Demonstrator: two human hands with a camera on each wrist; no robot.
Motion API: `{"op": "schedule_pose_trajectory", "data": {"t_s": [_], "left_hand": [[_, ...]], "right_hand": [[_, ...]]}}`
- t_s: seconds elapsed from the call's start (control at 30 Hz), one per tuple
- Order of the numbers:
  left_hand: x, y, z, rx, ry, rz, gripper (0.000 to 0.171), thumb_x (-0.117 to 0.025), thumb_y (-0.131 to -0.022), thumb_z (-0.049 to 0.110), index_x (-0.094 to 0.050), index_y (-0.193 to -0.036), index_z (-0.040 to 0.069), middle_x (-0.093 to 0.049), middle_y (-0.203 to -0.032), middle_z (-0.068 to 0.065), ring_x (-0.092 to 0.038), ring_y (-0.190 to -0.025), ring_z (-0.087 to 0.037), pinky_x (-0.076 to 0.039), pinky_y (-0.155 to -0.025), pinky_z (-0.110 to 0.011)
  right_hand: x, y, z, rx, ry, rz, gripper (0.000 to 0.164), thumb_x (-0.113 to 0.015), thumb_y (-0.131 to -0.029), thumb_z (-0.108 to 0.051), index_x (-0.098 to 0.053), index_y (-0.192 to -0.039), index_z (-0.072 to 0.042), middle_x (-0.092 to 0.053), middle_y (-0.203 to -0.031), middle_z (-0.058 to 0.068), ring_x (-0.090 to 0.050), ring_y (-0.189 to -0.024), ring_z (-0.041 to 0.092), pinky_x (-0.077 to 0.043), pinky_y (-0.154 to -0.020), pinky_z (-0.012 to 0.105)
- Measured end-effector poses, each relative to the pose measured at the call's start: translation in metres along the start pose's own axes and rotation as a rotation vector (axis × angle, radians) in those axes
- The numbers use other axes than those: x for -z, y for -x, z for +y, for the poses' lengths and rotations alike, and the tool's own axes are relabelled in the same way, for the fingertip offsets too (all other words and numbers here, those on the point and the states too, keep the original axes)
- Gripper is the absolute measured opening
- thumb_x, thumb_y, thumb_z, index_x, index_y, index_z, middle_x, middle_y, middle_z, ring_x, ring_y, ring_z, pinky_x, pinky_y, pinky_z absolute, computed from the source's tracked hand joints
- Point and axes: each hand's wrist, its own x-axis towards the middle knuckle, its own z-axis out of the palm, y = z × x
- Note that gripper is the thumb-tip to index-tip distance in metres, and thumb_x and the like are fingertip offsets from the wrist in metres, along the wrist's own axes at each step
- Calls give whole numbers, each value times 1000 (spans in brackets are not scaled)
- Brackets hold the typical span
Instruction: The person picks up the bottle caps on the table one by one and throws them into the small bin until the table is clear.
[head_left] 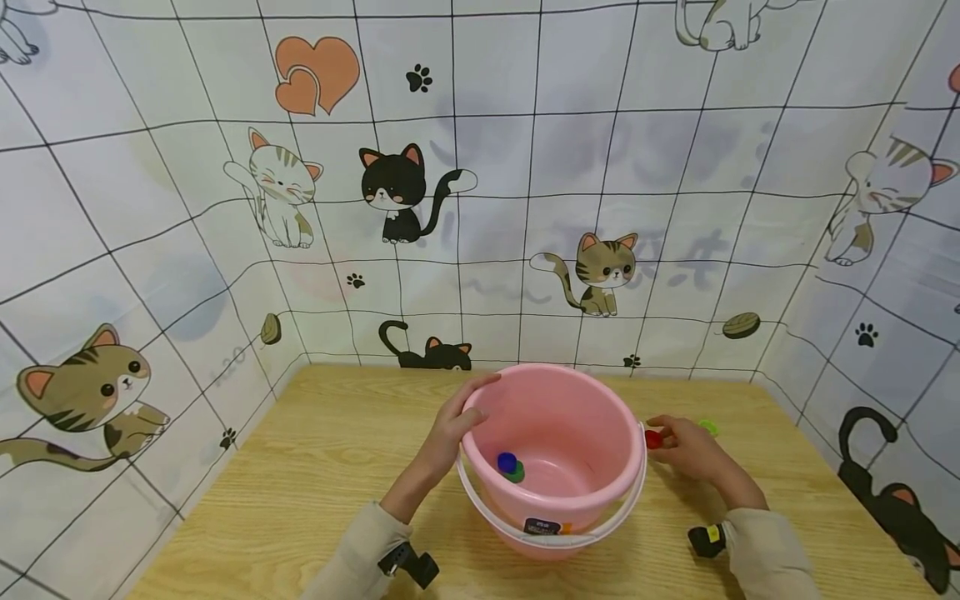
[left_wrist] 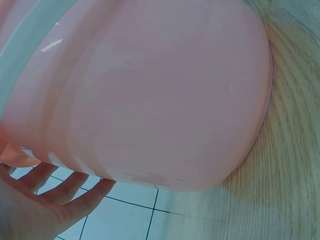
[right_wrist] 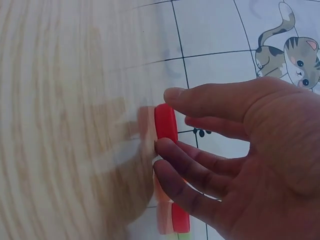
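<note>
A pink bucket (head_left: pixel 555 500) stands upright on the wooden table, its white handle (head_left: pixel 570 542) hanging down at the front. My left hand (head_left: pixel 446 437) grips its left rim, thumb on the inner side and fingers along the outer wall. Inside the bucket lie a blue cap (head_left: pixel 507 462) and a green cap (head_left: pixel 515 473). To the right of the bucket, my right hand (head_left: pixel 686 450) pinches a red cap (right_wrist: pixel 166 122) at the tabletop, thumb at one edge and fingertips at the other. Another red cap (right_wrist: pixel 181 217) sits beyond the fingers, with an orange piece partly hidden behind them.
A bright yellow-green piece (head_left: pixel 707 427) lies on the table (head_left: pixel 337 467) just past my right hand. White cat-print sheets (head_left: pixel 495 167) rise along the table's back and both sides. The bucket's right rim stands close beside the right fingertips.
</note>
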Motion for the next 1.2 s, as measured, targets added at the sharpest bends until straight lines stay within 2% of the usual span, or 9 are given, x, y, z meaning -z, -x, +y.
{"op": "schedule_pose_trajectory", "data": {"t_s": [0.23,0.33,0.67,0.93,1.2], "left_hand": [[-1,-1,1,-6,9,2,57,-46,-96,19,-48,-153,16,-47,-156,-15,-55,-130,-42,-51,-102,-62],[0,-1,1,-7,3,4,56,-46,-96,19,-49,-152,16,-47,-157,-14,-54,-131,-42,-50,-103,-63],[-1,0,0,-10,0,-2,55,-45,-98,17,-48,-153,15,-47,-156,-16,-55,-130,-43,-52,-102,-59],[-1,1,0,5,-5,11,56,-46,-96,17,-50,-152,18,-50,-154,-13,-57,-128,-40,-52,-102,-61],[0,1,1,0,-7,0,57,-45,-96,18,-48,-153,18,-49,-154,-15,-57,-127,-41,-53,-100,-60]], "right_hand": [[0,-1,0,21,39,-6,34,-79,-86,-13,-71,-114,3,-73,-101,18,-71,-89,29,-59,-76,45],[0,-1,-1,20,46,4,31,-81,-83,-13,-72,-109,1,-73,-100,18,-70,-90,31,-59,-76,47],[0,1,-3,-18,33,-16,42,-83,-81,-15,-66,-115,4,-71,-97,17,-67,-86,25,-55,-70,36],[-2,2,-6,-53,27,-31,31,-83,-82,-13,-71,-107,0,-72,-97,12,-65,-87,23,-56,-73,37],[-2,2,-8,-79,21,-32,35,-85,-79,-11,-70,-109,1,-71,-98,13,-65,-87,23,-56,-71,36]]}}
